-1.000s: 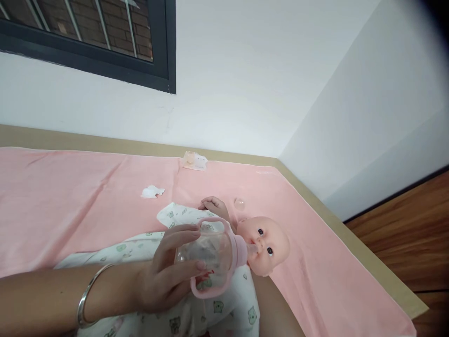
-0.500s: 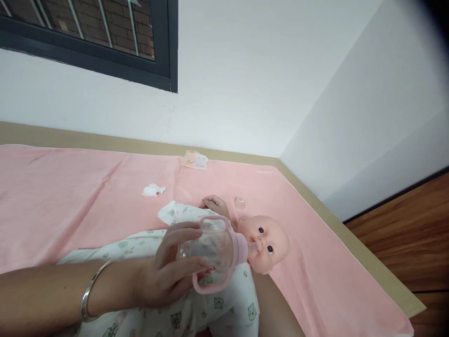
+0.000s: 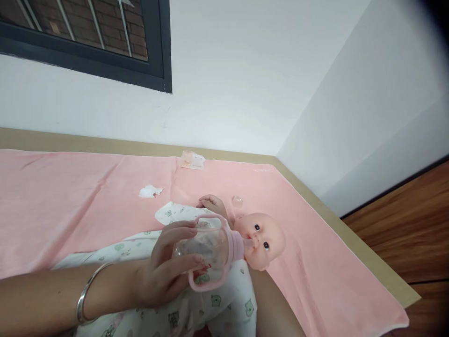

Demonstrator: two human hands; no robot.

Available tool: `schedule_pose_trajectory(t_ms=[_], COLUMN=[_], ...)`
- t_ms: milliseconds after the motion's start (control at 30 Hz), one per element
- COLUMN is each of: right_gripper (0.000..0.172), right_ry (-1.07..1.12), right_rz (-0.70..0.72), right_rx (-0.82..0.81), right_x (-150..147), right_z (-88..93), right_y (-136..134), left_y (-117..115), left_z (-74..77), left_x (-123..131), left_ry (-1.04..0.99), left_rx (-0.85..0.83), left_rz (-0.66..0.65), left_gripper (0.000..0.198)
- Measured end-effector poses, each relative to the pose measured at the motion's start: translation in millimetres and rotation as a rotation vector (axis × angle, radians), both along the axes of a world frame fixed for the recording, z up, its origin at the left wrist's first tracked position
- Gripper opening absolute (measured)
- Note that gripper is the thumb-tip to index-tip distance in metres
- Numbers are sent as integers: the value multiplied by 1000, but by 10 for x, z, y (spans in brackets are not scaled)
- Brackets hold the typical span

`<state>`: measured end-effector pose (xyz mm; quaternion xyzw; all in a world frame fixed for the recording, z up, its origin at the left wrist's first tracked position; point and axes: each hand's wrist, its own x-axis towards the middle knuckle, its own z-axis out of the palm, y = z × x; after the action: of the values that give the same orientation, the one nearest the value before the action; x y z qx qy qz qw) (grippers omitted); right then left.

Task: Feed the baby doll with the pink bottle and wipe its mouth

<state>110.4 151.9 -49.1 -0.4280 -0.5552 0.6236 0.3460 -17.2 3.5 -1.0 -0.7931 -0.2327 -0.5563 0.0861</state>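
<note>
My left hand (image 3: 171, 262), with a silver bangle on its wrist, is closed around a clear baby bottle (image 3: 210, 243) with a pink collar and pink handles. The bottle lies nearly level, its clear teat at the mouth of a baby doll (image 3: 268, 238). White cloth with green animal prints (image 3: 213, 299) covers the doll's body. My right forearm passes under the doll's neck, and my right hand (image 3: 212, 203) curls round its far side, fingers bent and together. The doll's body hides part of that arm.
A pink sheet (image 3: 333, 262) covers the tan surface (image 3: 393, 281). On it lie a crumpled white tissue (image 3: 150, 191), a small packet (image 3: 192, 160) and a clear dome-shaped cap (image 3: 237, 201). White walls and a dark-framed window (image 3: 163, 47) stand behind; wood panels (image 3: 403, 234) are at right.
The whole view has shifted slightly, so things appear a little further left. Both hands keep their places on the bottle and the doll.
</note>
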Motion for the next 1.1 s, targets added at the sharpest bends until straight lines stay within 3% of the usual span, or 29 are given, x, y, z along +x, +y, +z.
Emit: schedule_pose_trajectory(t_ms=[267,1100], right_gripper=[20,18], right_ry=[-18,-19], right_rz=[-41,7], right_rx=[-11,-21], right_x=[7,8], right_z=[139,151], right_y=[-112,-64], left_y=[1,3], left_z=[6,21], left_x=[-8,-8], left_ry=[-1,-12], left_rx=[7,12], left_rz=[-17,22], left_gripper=[15,12])
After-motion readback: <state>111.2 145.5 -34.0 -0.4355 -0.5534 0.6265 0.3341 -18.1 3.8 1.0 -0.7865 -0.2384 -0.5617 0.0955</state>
